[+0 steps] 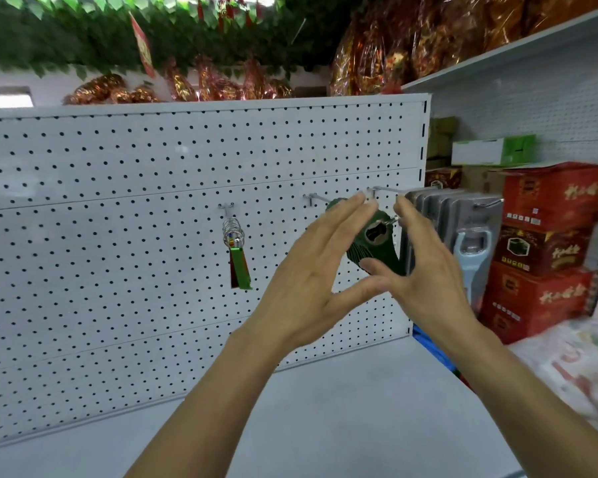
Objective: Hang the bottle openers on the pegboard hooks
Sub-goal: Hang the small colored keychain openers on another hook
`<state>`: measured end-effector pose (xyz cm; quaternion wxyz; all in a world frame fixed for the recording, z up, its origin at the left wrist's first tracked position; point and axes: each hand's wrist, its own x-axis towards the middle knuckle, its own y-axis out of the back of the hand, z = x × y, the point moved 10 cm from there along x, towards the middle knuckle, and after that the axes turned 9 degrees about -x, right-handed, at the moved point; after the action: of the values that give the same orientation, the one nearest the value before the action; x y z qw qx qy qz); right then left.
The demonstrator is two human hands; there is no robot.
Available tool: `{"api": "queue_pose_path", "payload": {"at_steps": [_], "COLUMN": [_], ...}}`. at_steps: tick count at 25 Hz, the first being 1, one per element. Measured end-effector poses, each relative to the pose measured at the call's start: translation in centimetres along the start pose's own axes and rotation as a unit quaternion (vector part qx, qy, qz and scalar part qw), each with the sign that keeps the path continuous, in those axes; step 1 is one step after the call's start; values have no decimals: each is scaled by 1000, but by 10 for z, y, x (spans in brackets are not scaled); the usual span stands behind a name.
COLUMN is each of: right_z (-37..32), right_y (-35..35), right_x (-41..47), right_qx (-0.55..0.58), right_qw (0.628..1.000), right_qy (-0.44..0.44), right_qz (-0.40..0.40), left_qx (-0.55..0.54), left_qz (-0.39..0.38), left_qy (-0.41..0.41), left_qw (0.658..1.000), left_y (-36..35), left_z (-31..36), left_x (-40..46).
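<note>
One view only, from a camera worn on the person's head. It faces forward and slightly upward at a white perforated metal pegboard [152, 201], close enough that both bare forearms reach in from the bottom edge. The grey shelf [342, 408] below the board fills the lower frame, and stacked red cardboard boxes [546, 253] stand at its right end. Wide-angle bending curves the board's top edge.
</note>
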<state>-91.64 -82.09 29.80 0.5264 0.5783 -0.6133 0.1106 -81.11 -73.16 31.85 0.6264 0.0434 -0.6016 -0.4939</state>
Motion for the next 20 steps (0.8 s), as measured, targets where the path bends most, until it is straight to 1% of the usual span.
{"api": "queue_pose_path", "payload": {"at_steps": [2,4,6,9,20], "right_z": [3,3,1,-1,3], "right_y": [-5,-4,-4,-7,-32], "right_x": [5,6,5,7,30], "right_qx": [-11,-26,-34,-55,-45], "right_qw": [1000,998,995,991,994], "right_qy": [21,45,72,107,97], "right_qz": [-1,27,51,65,23], "left_qx": [0,0,-2,-16,-9], "left_qz": [-7,-11,-13,4,16], "left_qy": [30,41,52,60,86], "left_qw": [1000,999,999,998,996], "left_y": [-7,-11,-16,-18,-18], "left_z": [-23,-37,-45,-51,-76], "left_x": [11,18,21,24,36]}}
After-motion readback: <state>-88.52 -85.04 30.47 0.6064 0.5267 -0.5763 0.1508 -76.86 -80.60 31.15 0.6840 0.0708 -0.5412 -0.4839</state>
